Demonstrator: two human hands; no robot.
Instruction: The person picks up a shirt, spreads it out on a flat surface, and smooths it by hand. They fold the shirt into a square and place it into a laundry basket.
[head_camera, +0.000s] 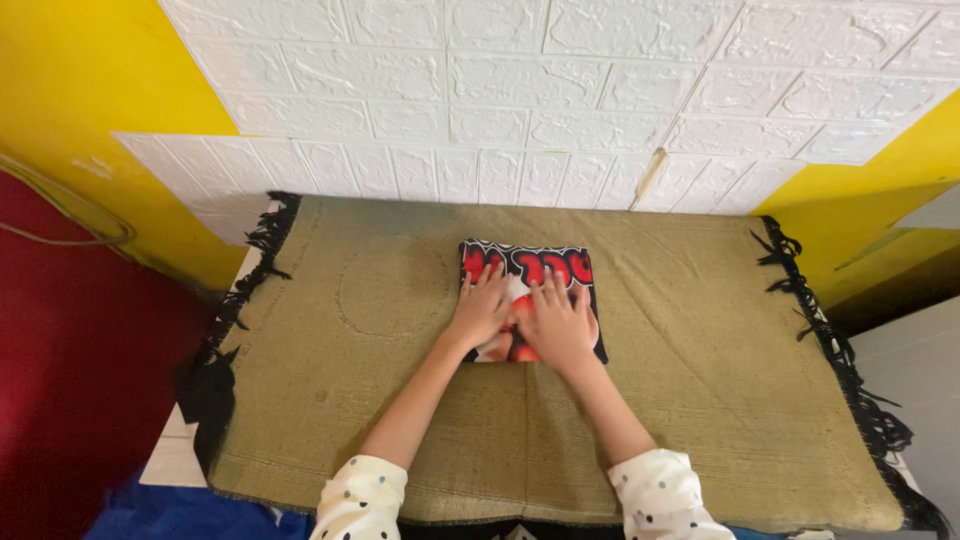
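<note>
- The white moulded brick-pattern wall panel (560, 90) fills the far side of the view, with yellow painted wall to either side of it.
- An olive-brown woven mat with black fringed ends (700, 380) covers the table; a faint round impression shows in its weave to the left of the hands.
- A folded cloth, black with red and white rounded shapes (525, 265), lies flat on the mat near its far edge and about mid-width, squared into a compact rectangle.
- The step in hand looks like pressing a fold flat: the cloth is already small and neat.
- The left hand (482, 310) lies palm down on the cloth, fingers spread and extended, clasping nothing.
- The right hand (557, 322) rests flat just beside it, likewise splayed and not gripping; the two nearly touch.
- Any further fold would call for fingers curling under an edge, since both palms now only bear down.
</note>
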